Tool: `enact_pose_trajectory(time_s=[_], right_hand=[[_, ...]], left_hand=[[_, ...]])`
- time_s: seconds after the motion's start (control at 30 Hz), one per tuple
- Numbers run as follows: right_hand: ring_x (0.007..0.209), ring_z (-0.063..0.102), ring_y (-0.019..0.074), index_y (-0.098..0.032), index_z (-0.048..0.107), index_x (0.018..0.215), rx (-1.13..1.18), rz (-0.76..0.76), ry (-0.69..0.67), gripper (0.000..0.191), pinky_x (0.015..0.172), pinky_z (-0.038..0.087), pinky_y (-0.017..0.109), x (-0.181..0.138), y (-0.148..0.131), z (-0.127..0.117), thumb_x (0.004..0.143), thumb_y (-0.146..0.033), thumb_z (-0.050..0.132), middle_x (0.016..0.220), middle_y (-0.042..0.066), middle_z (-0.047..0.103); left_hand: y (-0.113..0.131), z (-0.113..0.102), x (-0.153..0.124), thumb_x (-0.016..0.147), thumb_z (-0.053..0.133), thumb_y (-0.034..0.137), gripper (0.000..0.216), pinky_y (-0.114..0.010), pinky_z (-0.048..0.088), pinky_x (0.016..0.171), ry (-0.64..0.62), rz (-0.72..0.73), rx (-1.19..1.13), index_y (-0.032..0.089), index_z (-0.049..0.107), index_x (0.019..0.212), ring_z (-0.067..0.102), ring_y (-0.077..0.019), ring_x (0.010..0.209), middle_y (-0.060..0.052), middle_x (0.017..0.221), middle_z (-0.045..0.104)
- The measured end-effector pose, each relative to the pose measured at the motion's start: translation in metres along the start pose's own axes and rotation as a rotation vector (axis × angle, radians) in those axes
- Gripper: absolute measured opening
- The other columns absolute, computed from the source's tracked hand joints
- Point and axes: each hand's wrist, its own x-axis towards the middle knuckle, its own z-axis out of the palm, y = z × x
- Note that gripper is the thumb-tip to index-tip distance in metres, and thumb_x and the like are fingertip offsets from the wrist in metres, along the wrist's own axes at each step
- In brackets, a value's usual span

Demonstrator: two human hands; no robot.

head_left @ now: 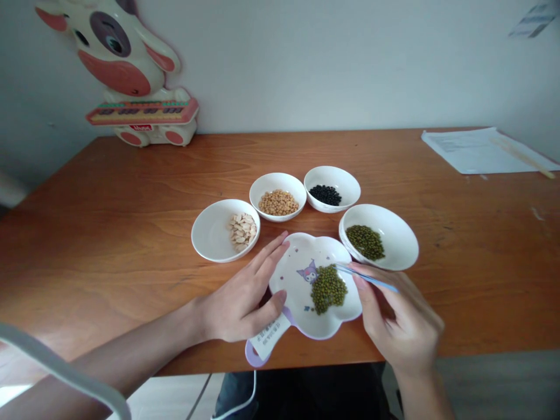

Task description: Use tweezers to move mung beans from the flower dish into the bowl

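Observation:
My left hand (249, 297) grips the left side of a white flower-shaped dish (291, 274) with a purple rim and a labelled handle, thumb near the handle and fingers along the far rim. A heap of green mung beans (328, 289) lies in the dish, right of a printed cartoon figure. Between the thumb and fingers of my right hand (394, 315) is a pair of light-blue tweezers (371, 280). The tweezer tips reach over the upper edge of the heap; whether they pinch a bean is too small to tell.
Around the dish stand white bowls: one with pale flat seeds (242, 231), one with soybeans (279, 203), one with black beans (325, 195), one with mung beans (365, 242). A cow toy piano (142, 114) stands back left; paper (476, 153) and a stick (525, 157) lie back right.

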Motion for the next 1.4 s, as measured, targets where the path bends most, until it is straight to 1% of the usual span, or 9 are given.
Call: enact_pose_trajectory(time_s=[0.23,0.37,0.7,0.8,0.9,0.97,1.1,1.17,1.4], right_hand=[[0.092,0.082,0.0189,-0.021,0.076,0.119,-0.058,0.024,-0.004,0.029,0.094,0.066,0.031,0.002,-0.002,0.001,0.096,-0.004,0.076,0.107,0.005,0.085],[0.089,0.083,0.0192,-0.022,0.076,0.116,-0.058,0.047,0.002,0.026,0.091,0.067,0.03,0.001,-0.003,0.001,0.096,-0.005,0.076,0.107,0.004,0.085],[0.088,0.082,0.0188,-0.022,0.077,0.114,-0.033,0.066,0.017,0.027,0.089,0.068,0.03,0.001,-0.002,0.001,0.095,-0.004,0.075,0.104,0.004,0.085],[0.084,0.082,0.0197,-0.025,0.078,0.117,-0.029,0.092,0.044,0.029,0.084,0.069,0.032,-0.001,-0.003,-0.001,0.095,-0.006,0.076,0.103,0.004,0.085],[0.075,0.079,0.0181,-0.026,0.078,0.12,-0.07,0.123,0.092,0.032,0.071,0.066,0.028,-0.003,-0.005,-0.002,0.093,-0.008,0.078,0.1,0.003,0.085],[0.073,0.078,0.017,-0.026,0.078,0.121,-0.086,0.122,0.104,0.035,0.068,0.065,0.027,-0.003,-0.005,-0.003,0.092,-0.007,0.079,0.099,0.002,0.085],[0.085,0.081,0.0193,-0.025,0.077,0.125,-0.061,0.09,0.078,0.04,0.083,0.068,0.032,0.0,-0.004,-0.001,0.092,-0.003,0.078,0.107,0.004,0.086],[0.088,0.082,0.0201,-0.025,0.076,0.126,-0.051,0.074,0.066,0.04,0.086,0.068,0.034,0.002,-0.002,0.0,0.092,-0.003,0.078,0.109,0.004,0.086],[0.076,0.078,0.0158,-0.024,0.077,0.121,-0.101,0.069,0.033,0.032,0.08,0.067,0.03,0.009,-0.002,0.005,0.094,-0.006,0.08,0.101,0.003,0.086]], left_hand=[[0.001,0.0,-0.001,0.11,0.052,0.024,0.085,-0.066,0.029,0.14,0.005,-0.009,-0.01,0.027,0.002,0.178,0.011,-0.0368,0.176,-0.017,0.188,0.006],[0.001,0.0,-0.001,0.111,0.052,0.024,0.085,-0.067,0.029,0.139,-0.003,-0.025,-0.003,0.027,0.0,0.179,0.01,-0.0367,0.176,-0.017,0.188,0.008],[0.0,-0.002,-0.001,0.111,0.053,0.025,0.086,-0.07,0.03,0.138,-0.002,-0.013,0.005,0.03,0.0,0.179,0.014,-0.0413,0.175,-0.016,0.189,0.006],[0.0,-0.003,-0.001,0.111,0.052,0.025,0.084,-0.071,0.03,0.138,0.001,-0.017,-0.005,0.03,0.002,0.179,0.015,-0.0422,0.174,-0.015,0.188,0.007],[0.001,-0.003,-0.001,0.112,0.052,0.026,0.083,-0.071,0.029,0.138,-0.008,-0.019,-0.011,0.03,0.003,0.179,0.015,-0.0427,0.174,-0.015,0.189,0.006],[0.001,-0.003,-0.001,0.112,0.051,0.026,0.082,-0.071,0.028,0.139,-0.01,-0.018,-0.014,0.03,0.003,0.179,0.015,-0.0428,0.174,-0.014,0.189,0.006],[0.0,-0.002,-0.001,0.112,0.051,0.026,0.082,-0.071,0.027,0.139,-0.006,-0.02,-0.02,0.031,0.004,0.179,0.014,-0.0427,0.174,-0.013,0.189,0.005],[0.0,-0.002,0.0,0.112,0.052,0.026,0.082,-0.071,0.027,0.139,-0.006,-0.017,-0.023,0.031,0.004,0.179,0.014,-0.043,0.174,-0.013,0.189,0.004],[0.0,-0.003,-0.001,0.112,0.052,0.025,0.082,-0.07,0.028,0.139,-0.007,-0.022,-0.006,0.029,0.004,0.179,0.014,-0.0407,0.175,-0.016,0.188,0.007]])
